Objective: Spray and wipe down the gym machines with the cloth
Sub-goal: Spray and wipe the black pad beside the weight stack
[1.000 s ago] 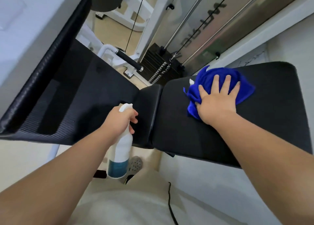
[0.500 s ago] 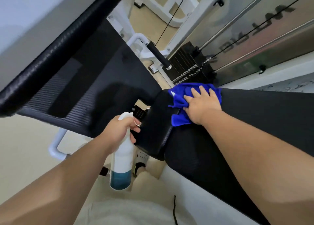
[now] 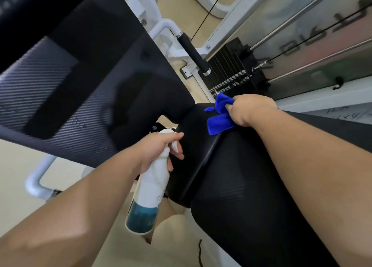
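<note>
The right hand (image 3: 251, 111) has its fingers curled tight round the bunched blue cloth (image 3: 219, 121), which sits on the near end of the black bench (image 3: 251, 196), just beside the gap to the tilted back pad (image 3: 84, 97). The left hand (image 3: 157, 148) grips the neck of the spray bottle (image 3: 151, 190), fingers wrapped about it and 1 finger lying over the spray head, with the bottle hanging below the bench edge. Fine droplets (image 3: 80, 123) sit on the back pad, so the wipe probably belongs there next. It would likely go better with the cloth spread flat under the palm rather than balled. Long overlapping strokes should run from the high end down, the rounded edges and the gap between the pads should be covered, and the nozzle should point away from the cloth hand. Counted: 1 cloth, 1 bottle, 2 pads, 1 weight stack (image 3: 231, 69), 1 black grip handle (image 3: 192, 52) and 2 chrome guide rods (image 3: 314, 63).
</note>
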